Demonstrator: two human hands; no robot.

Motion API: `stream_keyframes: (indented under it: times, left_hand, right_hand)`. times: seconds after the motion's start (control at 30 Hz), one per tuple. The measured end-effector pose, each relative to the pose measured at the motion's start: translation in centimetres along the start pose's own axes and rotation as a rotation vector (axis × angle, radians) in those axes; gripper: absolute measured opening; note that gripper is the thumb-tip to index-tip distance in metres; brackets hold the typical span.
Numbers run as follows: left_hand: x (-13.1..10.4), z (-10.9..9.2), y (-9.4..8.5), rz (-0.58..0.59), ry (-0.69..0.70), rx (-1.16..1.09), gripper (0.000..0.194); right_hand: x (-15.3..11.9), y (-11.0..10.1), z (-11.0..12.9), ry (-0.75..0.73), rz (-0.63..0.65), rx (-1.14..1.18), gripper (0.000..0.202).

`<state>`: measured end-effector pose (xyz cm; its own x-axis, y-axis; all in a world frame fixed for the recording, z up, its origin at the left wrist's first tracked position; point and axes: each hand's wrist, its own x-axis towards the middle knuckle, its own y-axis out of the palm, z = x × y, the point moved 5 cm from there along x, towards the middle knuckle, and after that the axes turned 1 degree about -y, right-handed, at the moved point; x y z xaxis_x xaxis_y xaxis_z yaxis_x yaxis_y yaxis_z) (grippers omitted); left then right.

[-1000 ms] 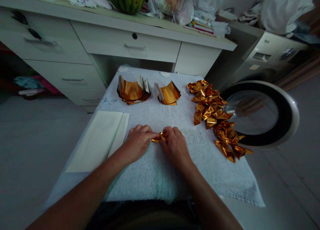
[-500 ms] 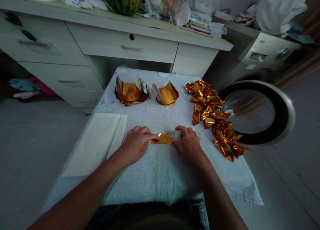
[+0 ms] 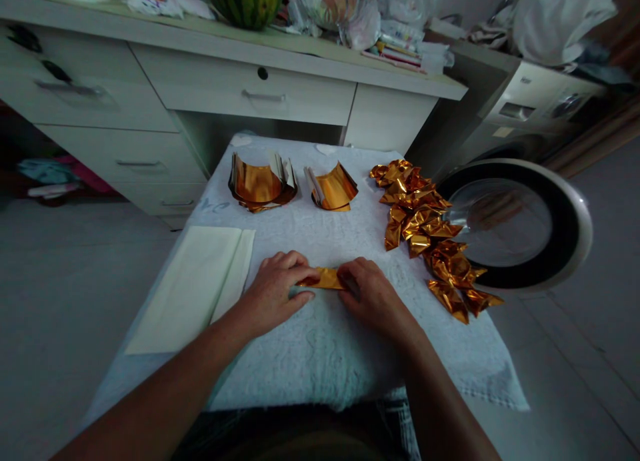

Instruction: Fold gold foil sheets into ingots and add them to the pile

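Note:
A narrow folded strip of gold foil paper (image 3: 329, 279) lies on the cloth-covered table between my hands. My left hand (image 3: 277, 291) has its fingers on the strip's left end, with the thumb apart below it. At the other end, my right hand (image 3: 373, 291) pinches the foil between thumb and fingers. Beyond them stand two curved stacks of gold foil sheets, a larger stack (image 3: 257, 184) and a smaller stack (image 3: 335, 186). Folded gold foil pieces (image 3: 417, 211) are heaped along the table's right side.
Pale folded paper (image 3: 185, 287) lies on the left of the tablecloth (image 3: 300, 361). Behind the table runs a white drawer cabinet (image 3: 260, 91) carrying a watermelon (image 3: 243, 1) and plastic bags. A washing machine's open round door (image 3: 565, 227) juts out at the right.
My right hand has closed onto the strip's right end. My left thumb has come down off the foil, and its fingers now cover the left end.

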<state>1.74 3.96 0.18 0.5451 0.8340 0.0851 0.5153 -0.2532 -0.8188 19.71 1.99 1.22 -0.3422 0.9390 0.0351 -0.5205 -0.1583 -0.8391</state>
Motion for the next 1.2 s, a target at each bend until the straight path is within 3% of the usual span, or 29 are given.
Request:
stream_keyframes:
  times: [0.23, 0.6, 0.93, 1.2]
  left_hand:
    - [0.5, -0.2, 0.0, -0.065, 0.029, -0.134, 0.022]
    - [0.3, -0.3, -1.4, -0.189, -0.105, -0.329, 0.017]
    - [0.1, -0.2, -1.8, -0.252, -0.148, -0.347, 0.017]
    - [0.0, -0.4, -1.7, -0.306, -0.122, -0.197, 0.023]
  right_hand:
    - [0.9, -0.1, 0.3, -0.029, -0.008, 0.035, 0.014]
    - [2.4, -1.8, 0.8, -0.004, -0.013, 0.063, 0.005]
    - [3.2, -0.8, 0.4, 0.034, -0.061, 0.194, 0.006]
    - [2.9, -0.1, 0.1, 0.065, -0.115, 0.284, 0.009]
